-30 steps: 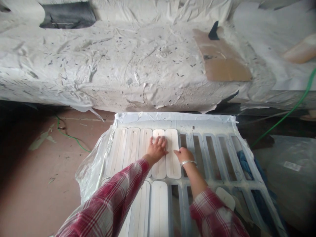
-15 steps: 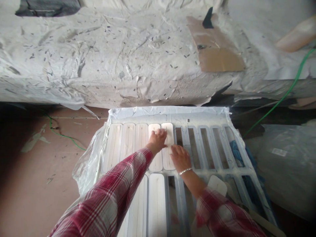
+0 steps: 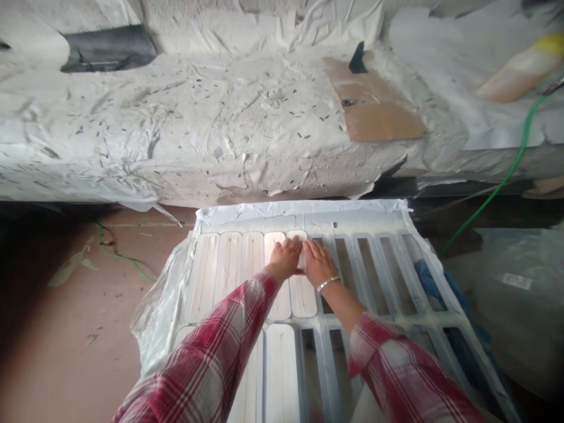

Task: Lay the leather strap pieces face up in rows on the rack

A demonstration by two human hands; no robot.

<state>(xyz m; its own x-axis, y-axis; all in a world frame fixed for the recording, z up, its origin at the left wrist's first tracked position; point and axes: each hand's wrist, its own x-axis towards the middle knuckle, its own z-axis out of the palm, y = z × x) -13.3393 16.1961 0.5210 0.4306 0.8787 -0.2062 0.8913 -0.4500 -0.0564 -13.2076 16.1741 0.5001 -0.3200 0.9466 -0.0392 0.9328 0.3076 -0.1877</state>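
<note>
A white slotted rack (image 3: 379,305) lies on plastic sheeting in front of me. Several of its left slots hold long white oval pieces (image 3: 229,270). My left hand (image 3: 285,257) lies flat, fingers spread, on the upper end of the rightmost filled piece (image 3: 304,294). My right hand (image 3: 318,262), with a bracelet on the wrist, presses flat on the same piece from the right, touching my left hand. Neither hand grips anything. Both arms wear red plaid sleeves.
Behind the rack runs a workbench (image 3: 220,135) wrapped in crumpled, paint-spattered plastic, with a cardboard sheet (image 3: 374,106) on it. A green hose (image 3: 506,176) hangs at right. A clear plastic bag (image 3: 515,294) sits right of the rack. Brown floor (image 3: 66,329) lies left.
My right hand has slid up and left along the rightmost piece until it meets my left hand near the top. My view has shifted slightly.
</note>
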